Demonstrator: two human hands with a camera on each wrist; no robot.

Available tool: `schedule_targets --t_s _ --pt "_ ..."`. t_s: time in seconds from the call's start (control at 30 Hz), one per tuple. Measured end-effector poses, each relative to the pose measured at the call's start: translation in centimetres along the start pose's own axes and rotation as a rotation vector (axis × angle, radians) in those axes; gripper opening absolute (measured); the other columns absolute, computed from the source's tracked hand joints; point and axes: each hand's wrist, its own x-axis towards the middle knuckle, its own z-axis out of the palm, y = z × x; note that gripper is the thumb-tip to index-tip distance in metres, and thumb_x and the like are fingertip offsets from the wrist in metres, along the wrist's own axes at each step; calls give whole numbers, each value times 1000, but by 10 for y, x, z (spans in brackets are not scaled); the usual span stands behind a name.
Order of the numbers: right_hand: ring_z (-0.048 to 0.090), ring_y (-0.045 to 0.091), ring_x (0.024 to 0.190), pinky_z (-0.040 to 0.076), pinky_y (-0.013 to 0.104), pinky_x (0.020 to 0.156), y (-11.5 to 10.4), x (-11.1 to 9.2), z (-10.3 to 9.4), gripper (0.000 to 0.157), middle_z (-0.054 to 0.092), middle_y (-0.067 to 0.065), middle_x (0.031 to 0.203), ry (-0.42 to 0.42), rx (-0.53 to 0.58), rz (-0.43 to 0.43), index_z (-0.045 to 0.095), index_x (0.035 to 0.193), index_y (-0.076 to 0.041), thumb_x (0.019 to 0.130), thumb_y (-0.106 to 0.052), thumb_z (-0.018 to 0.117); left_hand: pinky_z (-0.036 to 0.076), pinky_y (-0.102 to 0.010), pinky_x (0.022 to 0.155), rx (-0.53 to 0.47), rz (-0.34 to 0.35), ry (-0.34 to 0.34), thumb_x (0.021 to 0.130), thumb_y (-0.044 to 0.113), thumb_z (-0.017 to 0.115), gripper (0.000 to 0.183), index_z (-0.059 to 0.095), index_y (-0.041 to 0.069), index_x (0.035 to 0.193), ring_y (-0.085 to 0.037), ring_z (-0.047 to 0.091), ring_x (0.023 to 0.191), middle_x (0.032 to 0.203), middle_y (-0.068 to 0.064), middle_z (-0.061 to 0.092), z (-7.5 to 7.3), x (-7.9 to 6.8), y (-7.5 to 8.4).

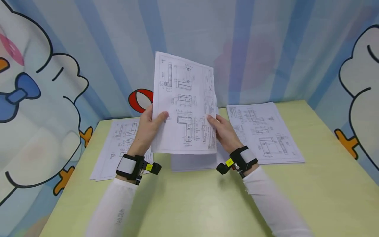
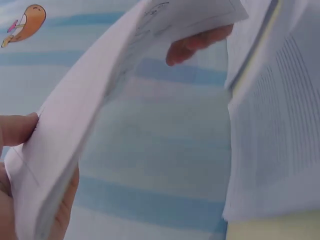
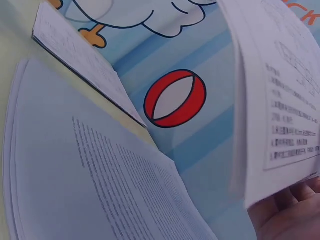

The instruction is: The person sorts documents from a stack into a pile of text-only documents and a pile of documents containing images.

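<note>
A stack of printed drawing sheets [image 1: 185,105] is held up above the table between both hands. My left hand [image 1: 147,128] grips its left edge, thumb on the front face and fingers behind. On the opposite edge, my right hand [image 1: 225,133] pinches the stack with its thumb in front. In the left wrist view the stack [image 2: 75,105] bends slightly, its thickness showing along the edge. The right wrist view shows lines of text on the raised stack [image 3: 290,115], with the right fingers [image 3: 287,200] behind it.
Below the raised stack lies a pile of text pages [image 1: 192,163]. Other drawing sheets lie at the left [image 1: 118,148], and another pile of drawings [image 1: 266,131] sits at the right. The pale yellow table [image 1: 195,204] meets a blue striped cartoon backdrop [image 1: 195,29].
</note>
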Motion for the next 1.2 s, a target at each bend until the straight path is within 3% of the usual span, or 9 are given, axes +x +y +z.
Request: schedule_targets --t_s 0.17,0.27,0.37,0.5,0.63,0.77,0.93,1.1,1.2 --pt "54 18 105 40 34 89 -7 -5 -22 61 56 3 119 -38 -13 -29 41 138 -20 87 -53 51 59 -29 63 -48 66 -92 92 20 57 41 48 18 132 -19 70 82 109 -14 65 32 12 18" --pt "43 22 124 32 40 100 -8 -7 -33 61 46 6 132 -83 79 -35 37 141 -22 90 -53 46 59 -32 63 -62 102 -158 93 18 56 40 47 18 132 -21 70 83 109 -17 64 52 18 28" --pt "35 20 132 27 40 105 -6 -7 -44 57 42 2 136 -143 211 -59 34 143 -30 91 -53 42 59 -34 64 -81 141 -211 94 15 54 40 46 17 133 -23 69 84 111 -19 63 68 23 35" --pt "46 12 119 33 31 98 -6 -9 -60 53 51 -4 126 -227 426 -103 35 142 -34 93 -52 40 59 -35 63 -99 147 -229 94 13 54 38 48 15 131 -23 69 82 110 -20 64 86 30 38" --pt "59 12 102 47 25 86 -10 -15 -77 51 61 -2 115 -217 530 -143 38 142 -27 95 -44 42 58 -31 60 -97 89 -188 93 11 54 36 50 11 129 -18 68 77 107 -23 65 98 33 34" --pt "67 12 86 54 22 70 -15 -26 -101 46 68 -1 101 -40 392 -128 44 136 -16 94 -34 50 56 -27 60 -72 -11 -132 94 12 53 35 51 11 128 -14 67 75 108 -22 66 110 33 21" --pt "68 9 75 54 22 60 -21 -37 -132 54 68 -6 91 191 45 -22 45 134 -13 87 -34 61 54 -27 61 -37 -154 -115 95 16 52 33 51 14 128 -17 68 80 108 -16 67 129 36 -16" --pt "66 9 73 54 25 60 -25 -41 -157 67 64 -6 90 284 -379 50 38 141 -13 86 -46 58 54 -32 72 -10 -298 -137 95 21 52 36 47 21 131 -17 66 89 109 -6 66 153 43 -62" --pt "65 10 73 54 28 62 -27 -42 -174 70 62 -1 95 302 -549 79 34 144 -11 88 -48 54 51 -37 83 27 -381 -143 93 20 53 43 43 20 135 -17 63 96 113 -5 63 171 43 -80"
